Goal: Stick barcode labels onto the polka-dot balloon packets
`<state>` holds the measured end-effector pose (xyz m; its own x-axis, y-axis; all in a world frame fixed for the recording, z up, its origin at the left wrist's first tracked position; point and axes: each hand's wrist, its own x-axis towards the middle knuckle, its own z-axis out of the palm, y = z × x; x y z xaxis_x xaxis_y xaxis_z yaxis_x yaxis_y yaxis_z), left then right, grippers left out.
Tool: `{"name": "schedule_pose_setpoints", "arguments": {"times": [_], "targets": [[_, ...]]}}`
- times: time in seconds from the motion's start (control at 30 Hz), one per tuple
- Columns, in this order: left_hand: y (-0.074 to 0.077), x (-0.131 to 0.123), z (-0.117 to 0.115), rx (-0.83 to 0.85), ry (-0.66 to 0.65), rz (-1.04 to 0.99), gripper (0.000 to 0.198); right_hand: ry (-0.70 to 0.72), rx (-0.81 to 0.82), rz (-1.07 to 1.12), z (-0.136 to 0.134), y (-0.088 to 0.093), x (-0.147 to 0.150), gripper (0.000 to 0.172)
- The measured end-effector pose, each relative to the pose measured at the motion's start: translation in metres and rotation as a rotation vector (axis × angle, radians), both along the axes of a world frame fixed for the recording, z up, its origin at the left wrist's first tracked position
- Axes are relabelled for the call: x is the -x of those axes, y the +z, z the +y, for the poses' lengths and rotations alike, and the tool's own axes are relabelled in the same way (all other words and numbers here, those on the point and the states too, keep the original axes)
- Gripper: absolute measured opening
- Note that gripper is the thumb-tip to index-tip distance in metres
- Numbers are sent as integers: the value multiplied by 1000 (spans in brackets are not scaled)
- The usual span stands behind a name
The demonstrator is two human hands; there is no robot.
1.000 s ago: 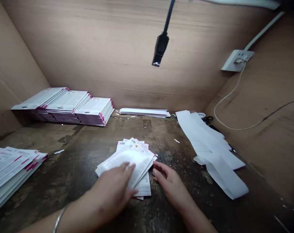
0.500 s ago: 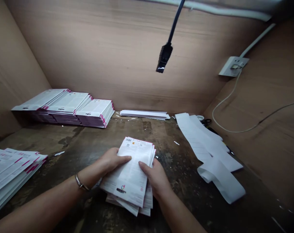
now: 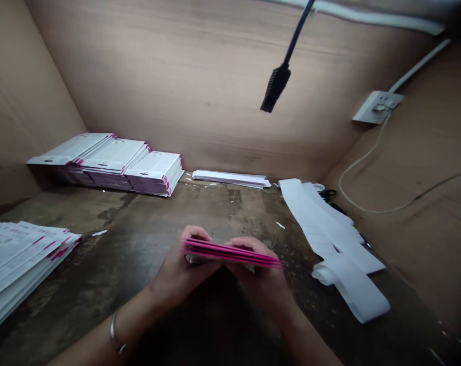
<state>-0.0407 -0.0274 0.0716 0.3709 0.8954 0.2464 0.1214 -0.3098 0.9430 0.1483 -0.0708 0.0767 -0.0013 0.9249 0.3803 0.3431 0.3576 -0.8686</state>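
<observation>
A small stack of printed cards (image 3: 234,252) is held up on edge over the table, its pink edges facing me. My left hand (image 3: 182,264) is closed round the left end, the thumb on the near side. Round the right end my right hand (image 3: 260,269) is closed in the same way, fingers behind. The cards' printed faces are hidden at this angle. A bracelet sits on my left wrist. At the left edge lies a fanned pile of white cards with pink edges (image 3: 24,259).
Neat stacks of cards (image 3: 154,170) stand at the back left. White strips (image 3: 230,179) lie along the back wall. At right are paper sheets and a label roll (image 3: 352,284), with scissors (image 3: 329,194) behind. A black connector (image 3: 276,87) hangs overhead; a socket (image 3: 378,108) is on the right wall.
The card stack has turned from lying face-up, slightly uneven, to edge-on with its pink edges toward me. Both hands have come round its ends. The view has shifted slightly.
</observation>
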Motion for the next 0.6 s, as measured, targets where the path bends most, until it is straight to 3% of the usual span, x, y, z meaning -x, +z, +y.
{"name": "schedule_pose_setpoints", "arguments": {"times": [0.07, 0.17, 0.27, 0.33, 0.4, 0.47, 0.5, 0.6], "targets": [[-1, -3, 2, 48, 22, -48, 29, 26, -49, 36, 4, -5, 4, 11], [2, 12, 9, 235, -144, -136, 48, 10, -95, 64, 3, -6, 0, 7], [3, 38, 16, 688, -301, -376, 77, -29, -244, -77, -10, -3, -4, 14], [3, 49, 17, 1042, -399, -474, 81, 37, -442, -224, -22, -3, 0, 26], [1, 50, 15, 1241, -508, -410, 71, 176, -574, -408, -33, -7, 7, 43], [-2, 45, 12, 1208, -544, -337, 52, 262, -548, -575, -40, -14, 10, 54], [-4, 41, 11, 1143, -527, -332, 47, 221, -491, -610, -41, -18, 7, 57], [-10, 30, 9, 887, -383, -412, 48, -83, -154, -408, -35, -28, -10, 62]]}}
